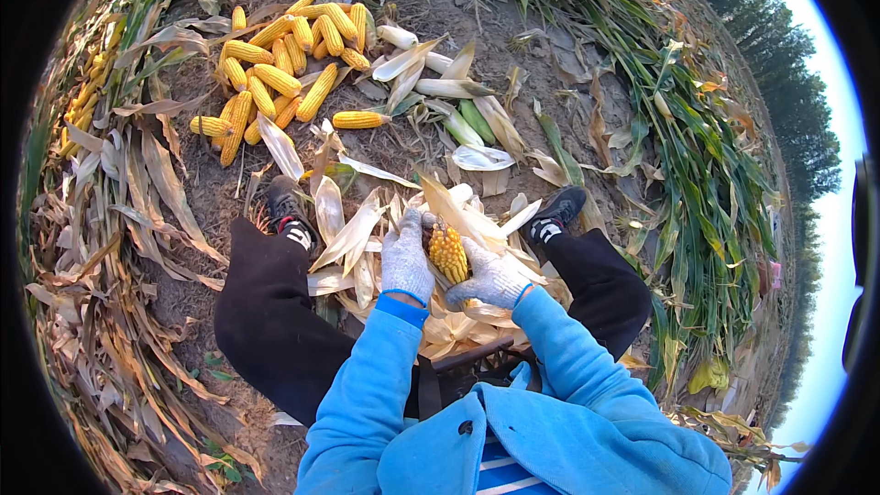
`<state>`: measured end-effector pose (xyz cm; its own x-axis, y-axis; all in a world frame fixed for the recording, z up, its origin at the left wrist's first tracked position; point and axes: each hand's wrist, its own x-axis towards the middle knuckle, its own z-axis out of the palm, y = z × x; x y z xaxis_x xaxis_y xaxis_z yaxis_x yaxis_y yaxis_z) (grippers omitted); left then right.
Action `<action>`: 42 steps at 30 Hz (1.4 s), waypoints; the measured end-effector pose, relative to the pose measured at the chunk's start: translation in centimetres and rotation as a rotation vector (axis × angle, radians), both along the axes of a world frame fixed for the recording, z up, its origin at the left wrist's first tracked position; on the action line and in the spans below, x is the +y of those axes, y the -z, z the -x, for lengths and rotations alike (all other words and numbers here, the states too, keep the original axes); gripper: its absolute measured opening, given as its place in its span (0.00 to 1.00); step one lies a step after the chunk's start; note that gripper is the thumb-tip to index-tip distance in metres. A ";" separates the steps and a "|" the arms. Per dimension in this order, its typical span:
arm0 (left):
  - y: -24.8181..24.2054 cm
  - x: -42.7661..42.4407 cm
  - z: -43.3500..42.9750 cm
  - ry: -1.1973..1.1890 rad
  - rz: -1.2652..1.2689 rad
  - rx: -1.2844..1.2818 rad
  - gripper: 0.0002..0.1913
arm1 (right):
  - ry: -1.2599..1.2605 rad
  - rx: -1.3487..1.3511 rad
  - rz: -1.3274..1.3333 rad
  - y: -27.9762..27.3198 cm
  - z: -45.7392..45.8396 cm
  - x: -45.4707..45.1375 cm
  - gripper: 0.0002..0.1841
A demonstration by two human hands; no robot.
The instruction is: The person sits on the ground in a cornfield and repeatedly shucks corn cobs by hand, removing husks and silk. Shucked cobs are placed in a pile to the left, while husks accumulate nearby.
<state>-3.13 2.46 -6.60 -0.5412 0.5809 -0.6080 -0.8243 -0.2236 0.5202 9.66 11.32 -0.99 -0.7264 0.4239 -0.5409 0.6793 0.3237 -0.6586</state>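
A yellow ear of corn (447, 254) lies between my two gloved hands, tilted, with its dark upper end beside my left fingers. My left hand (408, 258), in a pale knit work glove, holds that end. My right hand (489, 275), gloved alike, grips the ear's lower right side with the thumb along it. A little yellow shows under my right hand; I cannot tell what it belongs to. Loose pale corn husks (350, 237) lie beneath and around both hands, between my shoes.
A pile of husked corn ears (278, 75) lies on the soil at upper left. Ears in husks (447, 88) lie upper middle. Green corn stalks (708, 185) line the right, dry stalks and leaves (137, 275) the left. More ears (86, 103) are at far left.
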 end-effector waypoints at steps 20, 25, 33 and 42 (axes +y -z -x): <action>10.5 -2.9 5.5 -0.388 0.142 -0.436 0.21 | 1.350 0.843 0.067 -3.5 -11.4 10.7 0.19; 9.2 -2.9 5.0 -0.193 0.631 0.120 0.26 | 1.417 0.907 -0.067 -3.4 -13.4 12.7 0.19; 0.5 0.8 -4.0 0.823 -0.075 0.746 0.30 | 1.028 1.222 -0.269 -4.8 -7.1 6.1 0.24; 2.9 -0.1 -1.6 0.252 -0.237 -0.245 0.27 | -0.092 0.130 -0.314 -0.9 -8.9 -2.7 0.29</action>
